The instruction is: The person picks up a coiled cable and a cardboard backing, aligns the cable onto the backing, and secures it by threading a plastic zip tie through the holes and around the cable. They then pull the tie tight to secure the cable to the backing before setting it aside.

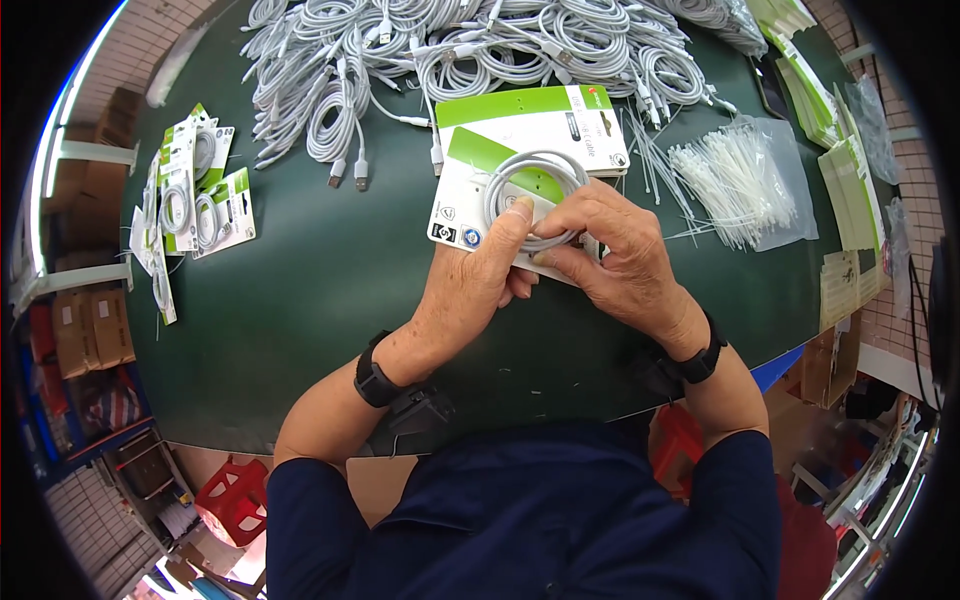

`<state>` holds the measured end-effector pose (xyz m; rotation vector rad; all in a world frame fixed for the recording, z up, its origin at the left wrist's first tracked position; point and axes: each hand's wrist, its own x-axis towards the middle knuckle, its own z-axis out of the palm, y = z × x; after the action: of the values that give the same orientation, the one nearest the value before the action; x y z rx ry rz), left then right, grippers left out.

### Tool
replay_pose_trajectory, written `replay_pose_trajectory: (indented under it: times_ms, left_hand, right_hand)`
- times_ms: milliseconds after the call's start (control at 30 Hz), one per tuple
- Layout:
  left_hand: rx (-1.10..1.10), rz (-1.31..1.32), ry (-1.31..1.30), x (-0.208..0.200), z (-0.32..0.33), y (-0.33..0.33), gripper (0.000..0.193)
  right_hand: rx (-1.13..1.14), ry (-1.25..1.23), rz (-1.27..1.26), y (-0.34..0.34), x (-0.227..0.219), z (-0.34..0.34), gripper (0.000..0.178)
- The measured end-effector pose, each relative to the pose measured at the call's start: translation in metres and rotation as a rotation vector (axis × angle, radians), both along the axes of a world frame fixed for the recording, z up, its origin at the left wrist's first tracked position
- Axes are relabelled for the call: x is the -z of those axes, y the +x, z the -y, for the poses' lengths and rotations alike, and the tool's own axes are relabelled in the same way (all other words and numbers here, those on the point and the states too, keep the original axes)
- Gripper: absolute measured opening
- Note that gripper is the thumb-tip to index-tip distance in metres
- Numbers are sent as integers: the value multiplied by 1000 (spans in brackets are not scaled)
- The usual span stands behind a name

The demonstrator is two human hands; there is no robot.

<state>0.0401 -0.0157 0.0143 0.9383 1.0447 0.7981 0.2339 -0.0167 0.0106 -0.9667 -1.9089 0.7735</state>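
Observation:
A coiled light grey USB cable [497, 190] lies against a green and white packaging card [470, 175], tilted in front of me. My left hand [490, 255] is closed on the card's lower edge, its thumb pressing the coil down and its fingers behind. At the coil's lower right, my right hand [620, 250] pinches with thumb and index finger. What sits between those fingertips is too small and covered to make out. Just beyond lies a stack of similar cards [535, 105].
A heap of grey cables [450, 50] covers the table's far side. White zip ties [725, 185] spill from a clear bag at right, with loose ones beside it. Carded cables [200, 190] lie at left. More cards [850, 190] line the right edge of the green table [300, 330].

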Motion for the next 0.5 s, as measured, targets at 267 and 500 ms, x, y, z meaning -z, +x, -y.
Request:
replay_pose_trajectory:
  times_ms: [267, 500]
  left_hand:
    - [-42, -44, 19, -1, 0, 4, 35]
    - [-69, -26, 9, 0, -3, 5, 30]
  right_hand:
    - [15, 85, 30, -2, 6, 1, 31]
    - [27, 48, 0, -5, 11, 4, 29]
